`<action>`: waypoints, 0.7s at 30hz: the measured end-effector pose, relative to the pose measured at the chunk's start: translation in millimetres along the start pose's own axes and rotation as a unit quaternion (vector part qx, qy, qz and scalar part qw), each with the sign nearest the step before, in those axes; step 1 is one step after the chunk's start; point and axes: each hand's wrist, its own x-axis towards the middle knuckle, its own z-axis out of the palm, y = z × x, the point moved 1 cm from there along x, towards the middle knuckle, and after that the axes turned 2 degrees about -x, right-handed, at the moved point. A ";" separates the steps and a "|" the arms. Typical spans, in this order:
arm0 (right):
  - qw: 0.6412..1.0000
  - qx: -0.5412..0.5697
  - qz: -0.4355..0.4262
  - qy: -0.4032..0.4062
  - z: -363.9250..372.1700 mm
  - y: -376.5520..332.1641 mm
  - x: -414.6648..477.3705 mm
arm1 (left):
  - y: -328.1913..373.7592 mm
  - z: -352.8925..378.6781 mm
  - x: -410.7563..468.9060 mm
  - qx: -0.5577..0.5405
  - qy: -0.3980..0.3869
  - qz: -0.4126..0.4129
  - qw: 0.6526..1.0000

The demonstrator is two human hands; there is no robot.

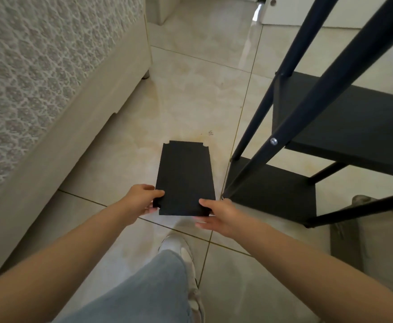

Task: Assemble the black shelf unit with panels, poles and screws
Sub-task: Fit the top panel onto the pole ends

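A loose black panel [185,173] with notched corners is held flat over the floor tiles in the middle of the view. My left hand [144,198] grips its near left corner, thumb on top. My right hand [216,214] grips its near right corner. To the right stands the partly built black shelf unit: a lower panel [272,190], a higher panel [344,127] and slanting black poles [307,101]. A silver screw [274,141] sits in one pole beside the higher panel.
A beige bed with a patterned cover [39,73] runs along the left. My leg in jeans and a white shoe [181,250] are below the panel. A grey-brown object [372,241] lies on the floor at the right. White furniture [284,10] stands at the back.
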 end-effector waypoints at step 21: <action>0.987 -0.080 -0.027 -0.133 -109.2 -118.8 -217.1 | 137.7 -50.2 -142.4 -0.181 -0.033 -0.010 0.983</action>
